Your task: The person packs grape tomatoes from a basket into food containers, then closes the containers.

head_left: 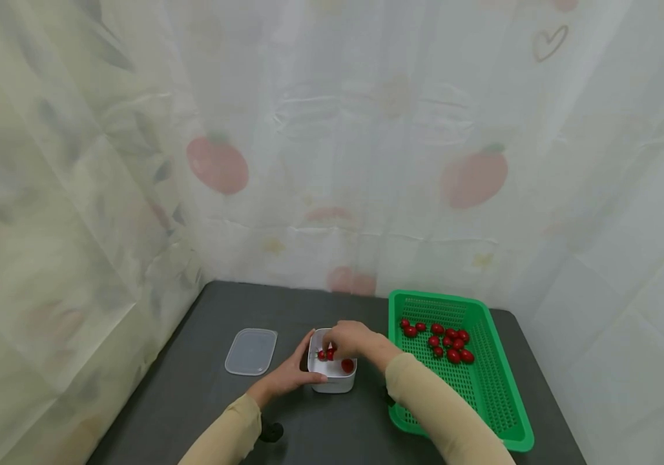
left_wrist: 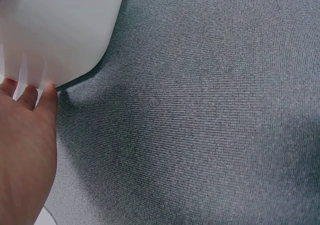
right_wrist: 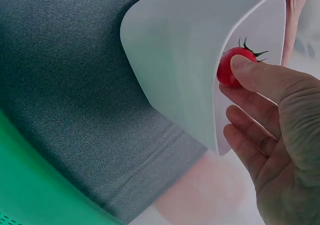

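A white rectangular container [head_left: 333, 385] stands on the dark table, with a few red cherry tomatoes [head_left: 347, 366] inside. My left hand [head_left: 287, 376] grips its left side, thumb at the near edge and fingers along the far part of that side. In the left wrist view, fingertips [left_wrist: 48, 92] touch the white wall. Over the container's opening, my right hand [head_left: 351, 338] pinches a cherry tomato [right_wrist: 229, 75] with a green stem between thumb and index finger; its other fingers are loosely bent. The right wrist view shows this tomato at the container's rim.
A green perforated basket [head_left: 497, 387] stands to the right, holding several cherry tomatoes [head_left: 453, 356]. A translucent lid [head_left: 251, 352] lies flat to the left of the container. Printed curtains [head_left: 332, 161] hang behind and beside the dark table [head_left: 192, 381].
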Demonstrator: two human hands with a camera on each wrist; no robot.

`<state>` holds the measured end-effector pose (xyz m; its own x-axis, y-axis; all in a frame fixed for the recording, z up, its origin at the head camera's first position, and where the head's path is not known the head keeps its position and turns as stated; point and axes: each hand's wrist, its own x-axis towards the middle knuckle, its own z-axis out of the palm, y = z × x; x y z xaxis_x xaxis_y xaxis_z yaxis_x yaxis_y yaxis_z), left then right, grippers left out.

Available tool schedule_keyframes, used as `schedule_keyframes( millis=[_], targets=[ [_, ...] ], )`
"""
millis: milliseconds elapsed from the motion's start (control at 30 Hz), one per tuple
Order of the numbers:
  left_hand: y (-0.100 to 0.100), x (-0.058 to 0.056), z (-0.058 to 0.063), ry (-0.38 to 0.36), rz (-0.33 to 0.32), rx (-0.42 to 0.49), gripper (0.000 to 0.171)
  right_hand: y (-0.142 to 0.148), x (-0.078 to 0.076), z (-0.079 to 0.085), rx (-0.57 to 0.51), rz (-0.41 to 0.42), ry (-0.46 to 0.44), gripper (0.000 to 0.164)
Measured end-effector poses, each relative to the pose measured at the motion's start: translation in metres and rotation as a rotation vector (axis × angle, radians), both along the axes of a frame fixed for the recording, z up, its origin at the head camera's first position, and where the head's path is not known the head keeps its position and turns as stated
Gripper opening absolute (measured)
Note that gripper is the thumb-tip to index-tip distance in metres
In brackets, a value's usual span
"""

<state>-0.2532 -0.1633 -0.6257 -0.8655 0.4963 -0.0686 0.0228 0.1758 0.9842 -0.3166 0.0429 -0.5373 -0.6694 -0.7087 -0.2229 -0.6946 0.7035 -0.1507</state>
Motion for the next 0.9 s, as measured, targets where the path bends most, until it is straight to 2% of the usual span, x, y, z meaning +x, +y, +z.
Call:
schedule_keyframes(
  millis=[433, 667, 900],
  targets=[
    [0.001, 0.001, 0.001, -0.006, 0.004, 0.004, 0.113, 0.001, 0.001, -0.004, 0.016, -0.001, 0.004, 0.017],
    [0.001, 0.000, 0.001, 0.005, 0.020, -0.027, 0.113, 0.001, -0.001, -0.006, 0.019, 0.013, 0.006, 0.023],
    [0.001, 0.000, 0.002, 0.006, 0.005, -0.009, 0.112, 0.005, 0.002, 0.005, -0.004, -0.002, 0.000, 0.028]
  ],
)
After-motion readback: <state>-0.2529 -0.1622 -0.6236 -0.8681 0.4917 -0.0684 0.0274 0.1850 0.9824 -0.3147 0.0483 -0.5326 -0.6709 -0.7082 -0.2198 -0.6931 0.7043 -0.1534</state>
